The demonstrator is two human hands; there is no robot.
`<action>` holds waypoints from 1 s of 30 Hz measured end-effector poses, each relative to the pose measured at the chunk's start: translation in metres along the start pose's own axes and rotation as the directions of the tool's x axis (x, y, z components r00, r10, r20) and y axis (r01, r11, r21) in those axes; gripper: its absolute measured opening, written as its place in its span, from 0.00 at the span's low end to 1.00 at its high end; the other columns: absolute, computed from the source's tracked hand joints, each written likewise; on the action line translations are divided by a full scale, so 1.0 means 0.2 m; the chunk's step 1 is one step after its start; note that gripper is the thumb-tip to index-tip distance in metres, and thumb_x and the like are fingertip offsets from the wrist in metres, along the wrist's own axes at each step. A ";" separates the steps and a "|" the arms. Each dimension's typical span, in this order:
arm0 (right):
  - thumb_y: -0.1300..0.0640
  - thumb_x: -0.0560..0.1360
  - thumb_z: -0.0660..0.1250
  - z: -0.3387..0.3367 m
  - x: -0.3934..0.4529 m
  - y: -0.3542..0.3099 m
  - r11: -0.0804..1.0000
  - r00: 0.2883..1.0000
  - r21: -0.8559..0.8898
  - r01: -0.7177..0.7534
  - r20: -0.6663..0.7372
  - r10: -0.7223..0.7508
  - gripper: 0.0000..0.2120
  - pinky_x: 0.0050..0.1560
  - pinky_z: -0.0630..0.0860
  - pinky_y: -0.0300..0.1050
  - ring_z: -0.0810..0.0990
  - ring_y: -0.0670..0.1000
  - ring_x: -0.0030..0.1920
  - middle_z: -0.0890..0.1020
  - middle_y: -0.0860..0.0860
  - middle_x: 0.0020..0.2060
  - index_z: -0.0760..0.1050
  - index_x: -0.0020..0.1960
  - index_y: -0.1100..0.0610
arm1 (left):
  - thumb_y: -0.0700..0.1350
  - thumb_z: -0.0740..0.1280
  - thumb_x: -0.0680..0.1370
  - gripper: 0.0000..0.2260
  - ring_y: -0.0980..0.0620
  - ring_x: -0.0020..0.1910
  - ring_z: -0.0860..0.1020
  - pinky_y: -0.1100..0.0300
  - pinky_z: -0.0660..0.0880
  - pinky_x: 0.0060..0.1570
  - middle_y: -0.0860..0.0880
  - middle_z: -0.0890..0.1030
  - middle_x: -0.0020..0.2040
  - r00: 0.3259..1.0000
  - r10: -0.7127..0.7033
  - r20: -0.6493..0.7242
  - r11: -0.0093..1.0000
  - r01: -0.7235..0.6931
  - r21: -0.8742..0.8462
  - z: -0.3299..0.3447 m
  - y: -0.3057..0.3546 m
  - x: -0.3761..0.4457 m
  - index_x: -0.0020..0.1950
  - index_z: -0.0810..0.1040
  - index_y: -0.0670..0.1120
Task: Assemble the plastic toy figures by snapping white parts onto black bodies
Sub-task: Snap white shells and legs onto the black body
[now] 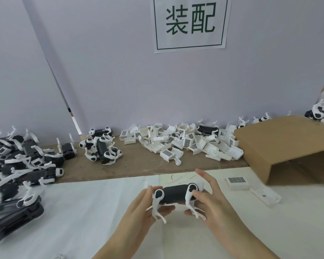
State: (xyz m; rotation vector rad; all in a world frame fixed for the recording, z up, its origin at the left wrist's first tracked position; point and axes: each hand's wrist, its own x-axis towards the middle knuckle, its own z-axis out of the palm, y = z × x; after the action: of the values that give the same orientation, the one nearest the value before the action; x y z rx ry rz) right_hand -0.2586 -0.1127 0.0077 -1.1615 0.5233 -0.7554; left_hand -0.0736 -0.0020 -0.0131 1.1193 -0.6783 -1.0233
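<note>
Behind my worktop (101, 212) stands a big pale wall, and on it hangs a white paper sign (190, 23) with two dark green signs of writing in a thin frame. My worktop has a white sheet over the near part and brown board along the far part.

On the right lies a brown cardboard box (288, 146), tipped on its side with its open end facing left and toward me. On the left sits a big heap of built toy figures (21, 165), black with white legs sticking out every way. Along the wall, in the middle, is a pile of white parts (185, 143), many with little grey grids on them. Between that pile and the heap is a small clump of figures (101, 148), all tangled. One white part with a grid (237, 182) lies alone near the box, and just beside it is a clear plastic piece (266, 196).

Low in the middle, I hold one toy figure (176, 196) up above the white sheet. Its black body lies sideways, with white round joints at both ends and thin white legs hanging down. My left hand (144, 208) grips the left end, fingers curled under it and thumb on top. My right hand (208, 200) grips the right end, thumb pressed by the white joint, while my first finger points up and away from the toy.
</note>
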 end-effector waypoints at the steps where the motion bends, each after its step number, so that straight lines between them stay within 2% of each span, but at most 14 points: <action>1: 0.62 0.77 0.71 0.00 0.00 0.01 1.000 1.000 -0.012 0.007 0.005 -0.007 0.20 0.49 0.83 0.51 0.85 0.58 0.51 0.83 0.59 0.55 0.77 0.66 0.48 | 0.64 0.75 0.74 0.25 0.36 0.58 0.85 0.41 0.75 0.69 0.40 0.86 0.61 0.998 0.055 -0.042 0.994 -0.050 0.099 0.02 0.00 -0.02 0.60 0.86 0.47; 4: 0.52 0.73 0.75 0.02 0.00 0.01 0.999 0.998 0.010 -0.043 0.036 0.042 0.24 0.51 0.80 0.46 0.85 0.56 0.49 0.84 0.58 0.46 0.76 0.68 0.51 | 0.62 0.75 0.74 0.18 0.41 0.55 0.87 0.43 0.75 0.69 0.44 0.88 0.57 0.978 0.183 -0.095 0.954 -0.153 0.258 0.03 0.03 -0.05 0.58 0.86 0.52; 6: 0.48 0.74 0.79 0.01 -0.01 0.01 0.998 0.997 -0.028 -0.049 0.062 0.051 0.25 0.57 0.81 0.48 0.86 0.61 0.54 0.85 0.61 0.49 0.77 0.66 0.54 | 0.60 0.74 0.78 0.13 0.45 0.56 0.87 0.47 0.76 0.68 0.47 0.88 0.56 0.973 0.217 -0.075 0.933 -0.184 0.309 0.02 0.04 -0.06 0.59 0.85 0.56; 9: 0.47 0.73 0.77 0.00 -0.02 0.01 0.995 0.999 -0.102 0.011 0.051 -0.005 0.25 0.58 0.79 0.45 0.85 0.57 0.54 0.84 0.57 0.46 0.77 0.67 0.54 | 0.59 0.70 0.81 0.12 0.52 0.61 0.85 0.63 0.77 0.62 0.53 0.87 0.60 0.956 0.291 0.036 0.858 -0.278 0.431 0.01 0.05 -0.07 0.64 0.81 0.63; 12: 0.45 0.71 0.78 0.01 -0.03 0.00 0.956 0.990 -0.259 0.138 0.005 -0.142 0.23 0.49 0.76 0.34 0.84 0.46 0.47 0.85 0.46 0.45 0.79 0.63 0.50 | 0.58 0.68 0.82 0.18 0.55 0.68 0.78 0.68 0.73 0.64 0.57 0.80 0.67 0.870 0.463 0.170 0.622 -0.455 0.638 -0.01 0.02 -0.07 0.72 0.74 0.64; 14: 0.44 0.71 0.79 0.01 -0.03 0.01 0.931 0.978 -0.309 0.196 -0.011 -0.210 0.18 0.49 0.77 0.33 0.85 0.47 0.47 0.86 0.43 0.46 0.82 0.57 0.49 | 0.60 0.70 0.81 0.22 0.56 0.67 0.77 0.69 0.71 0.64 0.61 0.74 0.68 0.811 0.507 0.292 0.381 -0.515 0.768 -0.02 0.00 -0.06 0.74 0.72 0.63; 15: 0.44 0.73 0.78 0.01 -0.03 0.00 0.918 0.972 -0.329 0.219 -0.010 -0.235 0.14 0.51 0.78 0.35 0.85 0.48 0.47 0.86 0.43 0.47 0.82 0.54 0.49 | 0.60 0.70 0.80 0.22 0.57 0.64 0.77 0.69 0.72 0.63 0.62 0.73 0.67 0.802 0.514 0.304 0.321 -0.508 0.799 -0.01 -0.01 -0.06 0.74 0.72 0.64; 17: 0.42 0.82 0.66 0.01 -0.02 0.00 0.946 0.978 -0.247 0.210 0.039 -0.207 0.16 0.56 0.81 0.44 0.84 0.52 0.48 0.86 0.49 0.50 0.84 0.55 0.53 | 0.56 0.69 0.80 0.18 0.56 0.58 0.80 0.63 0.77 0.58 0.62 0.77 0.63 0.804 0.530 0.268 0.325 -0.485 0.812 -0.02 -0.03 -0.07 0.70 0.76 0.62; 20: 0.51 0.86 0.55 -0.03 -0.02 -0.02 0.993 0.985 0.010 0.116 0.128 -0.116 0.21 0.56 0.81 0.52 0.84 0.61 0.54 0.84 0.63 0.56 0.83 0.60 0.60 | 0.54 0.65 0.82 0.12 0.53 0.53 0.84 0.63 0.78 0.52 0.58 0.85 0.54 0.868 0.450 0.210 0.492 -0.438 0.752 -0.02 -0.04 -0.08 0.64 0.76 0.66; 22: 0.57 0.83 0.63 -0.05 -0.02 -0.02 0.982 0.975 -0.125 0.141 0.188 -0.116 0.12 0.56 0.80 0.47 0.83 0.57 0.58 0.85 0.57 0.58 0.83 0.62 0.54 | 0.54 0.63 0.83 0.11 0.53 0.53 0.86 0.66 0.77 0.46 0.56 0.87 0.53 0.901 0.401 0.163 0.603 -0.394 0.693 0.00 -0.03 -0.08 0.63 0.75 0.67; 25: 0.56 0.80 0.68 -0.03 -0.03 0.04 0.875 0.954 -0.428 0.225 0.278 -0.109 0.14 0.58 0.78 0.40 0.82 0.48 0.62 0.84 0.44 0.60 0.80 0.65 0.47 | 0.53 0.62 0.84 0.11 0.58 0.51 0.85 0.69 0.75 0.43 0.60 0.87 0.52 0.909 0.380 0.171 0.622 -0.388 0.680 0.04 -0.03 -0.10 0.63 0.74 0.68; 26: 0.58 0.80 0.70 -0.01 -0.04 0.06 0.868 0.957 -0.439 0.231 0.263 -0.122 0.15 0.57 0.78 0.38 0.83 0.47 0.61 0.85 0.43 0.59 0.79 0.64 0.46 | 0.53 0.62 0.85 0.13 0.59 0.52 0.84 0.68 0.75 0.46 0.61 0.86 0.54 0.905 0.372 0.206 0.595 -0.403 0.696 0.05 -0.03 -0.11 0.67 0.73 0.69; 28: 0.62 0.79 0.72 0.03 -0.05 0.08 0.860 0.964 -0.441 0.255 0.186 -0.190 0.17 0.52 0.77 0.33 0.85 0.44 0.55 0.87 0.41 0.51 0.80 0.59 0.41 | 0.49 0.63 0.86 0.24 0.58 0.68 0.79 0.60 0.77 0.61 0.61 0.78 0.71 0.889 0.370 0.271 0.524 -0.440 0.729 0.07 -0.03 -0.14 0.80 0.62 0.65; 30: 0.61 0.77 0.74 0.03 -0.05 0.09 0.808 0.953 -0.505 0.303 0.143 -0.267 0.19 0.51 0.76 0.30 0.85 0.42 0.54 0.87 0.40 0.49 0.80 0.57 0.37 | 0.43 0.64 0.86 0.31 0.56 0.80 0.67 0.62 0.68 0.74 0.59 0.66 0.82 0.848 0.398 0.350 0.473 -0.517 0.713 0.08 -0.01 -0.16 0.85 0.54 0.58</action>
State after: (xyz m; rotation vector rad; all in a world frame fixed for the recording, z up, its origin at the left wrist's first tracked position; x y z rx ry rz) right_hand -0.2558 -0.0986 -0.0069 -1.8017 0.5196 -0.8550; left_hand -0.1014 0.0202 -0.0077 1.5002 -1.5653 -0.2717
